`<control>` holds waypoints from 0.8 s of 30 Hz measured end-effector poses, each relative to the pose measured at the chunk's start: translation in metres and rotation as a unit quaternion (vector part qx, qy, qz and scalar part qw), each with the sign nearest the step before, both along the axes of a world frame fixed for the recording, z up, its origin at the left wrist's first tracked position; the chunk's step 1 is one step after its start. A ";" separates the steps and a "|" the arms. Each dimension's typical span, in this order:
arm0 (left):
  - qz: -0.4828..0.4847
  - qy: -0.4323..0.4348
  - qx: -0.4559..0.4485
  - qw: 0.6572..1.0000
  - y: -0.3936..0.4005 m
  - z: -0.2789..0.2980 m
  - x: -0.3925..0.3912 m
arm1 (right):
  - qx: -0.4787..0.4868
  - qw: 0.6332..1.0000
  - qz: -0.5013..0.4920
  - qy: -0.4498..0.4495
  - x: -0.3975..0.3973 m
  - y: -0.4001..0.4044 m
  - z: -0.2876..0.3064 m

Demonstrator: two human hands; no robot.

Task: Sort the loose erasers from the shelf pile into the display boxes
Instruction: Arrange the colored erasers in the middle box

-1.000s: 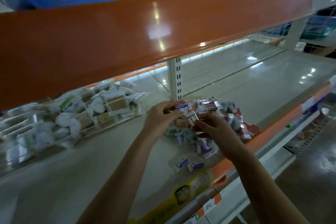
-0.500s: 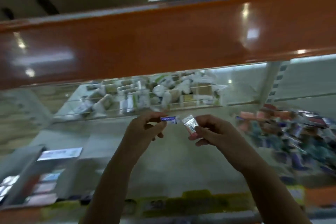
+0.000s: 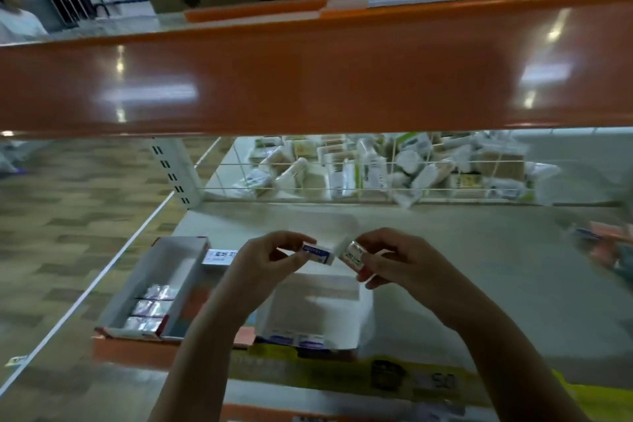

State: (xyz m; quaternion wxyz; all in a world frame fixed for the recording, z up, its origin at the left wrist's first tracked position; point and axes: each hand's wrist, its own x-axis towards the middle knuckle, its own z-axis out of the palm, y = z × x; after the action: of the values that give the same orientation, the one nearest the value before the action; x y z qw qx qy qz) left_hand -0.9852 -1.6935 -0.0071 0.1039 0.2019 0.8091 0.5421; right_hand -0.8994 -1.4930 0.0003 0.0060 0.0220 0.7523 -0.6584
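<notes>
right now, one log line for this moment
left hand: pinches eraser | right hand: pinches wrapped eraser | both above white box

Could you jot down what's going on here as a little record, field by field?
Place: shop shelf under an orange beam
Left hand: pinches a blue-labelled eraser
Right hand: pinches a wrapped eraser
Below the hands: open white display box
Further left: red-edged display box with three wrapped erasers in a row
Behind: wire basket of packets
</notes>
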 end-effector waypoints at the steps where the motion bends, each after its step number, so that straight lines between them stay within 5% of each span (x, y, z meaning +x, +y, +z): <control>1: -0.004 -0.003 0.002 1.000 -0.009 0.000 -0.004 | 0.004 1.000 0.003 -0.005 -0.005 -0.009 -0.001; 16: 0.029 -0.022 0.021 0.999 -0.171 -0.016 -0.077 | 0.126 0.990 0.069 -0.009 -0.122 -0.154 -0.013; 24: 0.086 -0.020 0.027 0.996 -0.236 -0.028 -0.091 | 0.326 0.937 0.128 -0.002 -0.180 -0.229 -0.022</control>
State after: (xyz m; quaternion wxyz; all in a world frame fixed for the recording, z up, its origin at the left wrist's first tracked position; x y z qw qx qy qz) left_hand -1.0766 -1.9293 -0.0352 0.0675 0.1234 0.8060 0.5750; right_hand -1.0797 -1.7221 -0.0219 0.0838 -0.0726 0.9219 -0.3712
